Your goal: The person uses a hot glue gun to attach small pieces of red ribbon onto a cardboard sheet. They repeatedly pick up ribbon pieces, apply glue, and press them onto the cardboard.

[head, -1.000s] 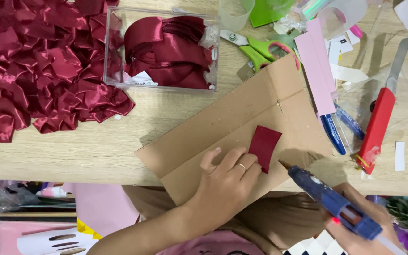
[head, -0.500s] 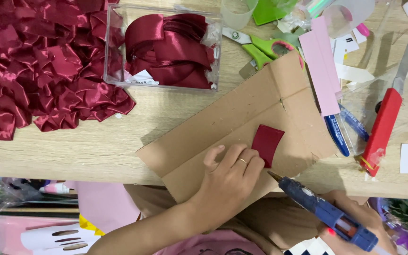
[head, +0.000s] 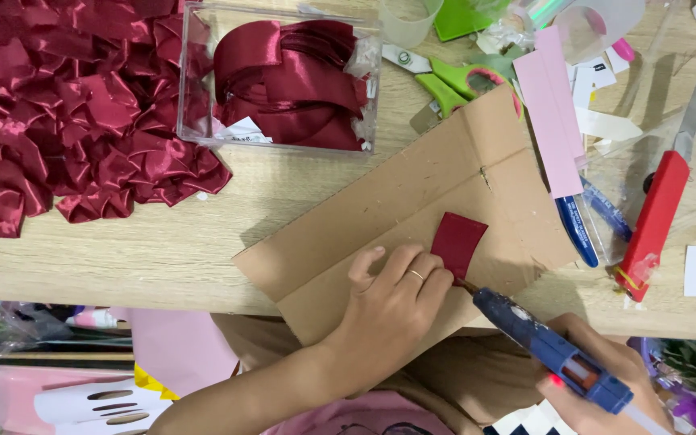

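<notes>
I see my left hand [head: 396,298] lying spread on a cardboard sheet [head: 412,209] on the bench [head: 122,250], fingertips pinning a dark red ribbon piece [head: 459,242], while my right hand [head: 606,387] grips a blue glue gun [head: 549,348], nozzle at the ribbon's lower corner; gluing seems underway, needing a steady bead.

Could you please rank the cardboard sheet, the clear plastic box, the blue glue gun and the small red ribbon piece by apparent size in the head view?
1. Cardboard sheet
2. Clear plastic box
3. Blue glue gun, though it sits nearer the camera, so it may look enlarged
4. Small red ribbon piece
</notes>
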